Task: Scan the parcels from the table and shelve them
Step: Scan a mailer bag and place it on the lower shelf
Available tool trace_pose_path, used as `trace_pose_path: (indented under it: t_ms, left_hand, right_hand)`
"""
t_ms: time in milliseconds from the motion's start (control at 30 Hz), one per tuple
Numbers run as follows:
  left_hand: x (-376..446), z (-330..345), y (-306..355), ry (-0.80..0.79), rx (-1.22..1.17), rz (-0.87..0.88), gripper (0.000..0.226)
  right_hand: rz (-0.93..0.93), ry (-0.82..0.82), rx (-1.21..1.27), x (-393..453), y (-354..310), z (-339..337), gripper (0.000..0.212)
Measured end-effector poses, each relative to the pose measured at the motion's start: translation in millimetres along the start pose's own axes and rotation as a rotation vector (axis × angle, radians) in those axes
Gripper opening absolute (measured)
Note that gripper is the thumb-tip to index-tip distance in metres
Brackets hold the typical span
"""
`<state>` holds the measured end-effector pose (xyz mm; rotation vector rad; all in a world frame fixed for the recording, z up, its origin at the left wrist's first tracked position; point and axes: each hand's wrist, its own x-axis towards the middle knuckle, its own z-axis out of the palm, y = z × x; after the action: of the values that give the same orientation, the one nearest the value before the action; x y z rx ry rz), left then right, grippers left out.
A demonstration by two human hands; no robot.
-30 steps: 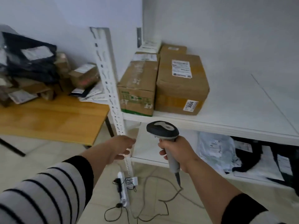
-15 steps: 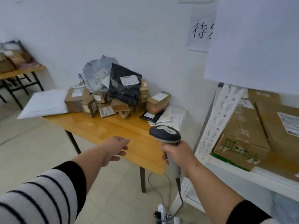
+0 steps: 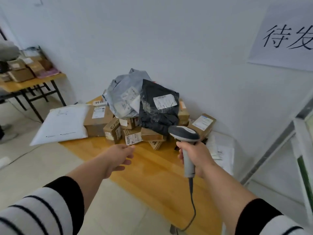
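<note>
parcels [image 3: 135, 119] heaped on tabletop [image 3: 152, 168] by wall | left hand [image 3: 121, 154] empty, loose, just short of them | right hand [image 3: 194, 155] grips scanner [image 3: 184, 134] | I'd take a front box, label up, aim squarely

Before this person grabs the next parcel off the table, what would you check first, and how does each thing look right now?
1. Scanner gripped in right hand: ok.
2. Left hand free, holding nothing: ok.
3. Parcels left on the wooden table: ok, a heap.
4. Label visible on the small box nearest the left hand: ok.
5. Black bag lies on top of the boxes; steady: cannot tell.
</note>
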<state>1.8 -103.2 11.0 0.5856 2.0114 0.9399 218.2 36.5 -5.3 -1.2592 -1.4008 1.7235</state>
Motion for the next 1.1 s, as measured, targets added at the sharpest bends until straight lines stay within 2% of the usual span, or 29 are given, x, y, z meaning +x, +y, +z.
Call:
trace_pose_path:
  t_ms: [167,267,500,633,733,867,933,1033,1100]
  left_hand:
    - [77,-40,20,-0.020,0.023,-0.009,0.031]
    - [120,-53,38,-0.105,0.053,0.024,0.034]
    - [194,-50,76,-0.178,0.242,0.118,0.041]
    - [220,-23,90,-0.200,0.059,0.100,0.052]
    - [235,-10,101,-0.144,-0.002,0.090,0.063]
    - [251,0,117,-0.001,-0.032,0.082,0.048]
    - [257,4,125,0.073,-0.075,0.081,0.047]
    - [265,10,137,0.063,-0.203,0.068,0.050]
    - [268,13,145,0.018,-0.279,0.036,0.040]
  right_hand:
    - [0.020,0.102,0.034,53,-11,37,0.019]
    - [0.031,0.163,0.052,77,-14,53,0.022]
    - [0.069,0.260,0.088,93,-14,70,0.018]
    - [0.097,0.284,0.115,99,-20,60,0.019]
    - [0.094,0.271,0.152,112,-27,48,0.016]
    - [0.091,0.248,0.160,134,-34,35,0.016]
    - [0.101,0.237,0.168,145,-37,30,0.018]
    - [0.118,0.232,0.172,162,-38,23,0.020]
    - [0.124,0.223,0.177,173,-38,20,0.022]
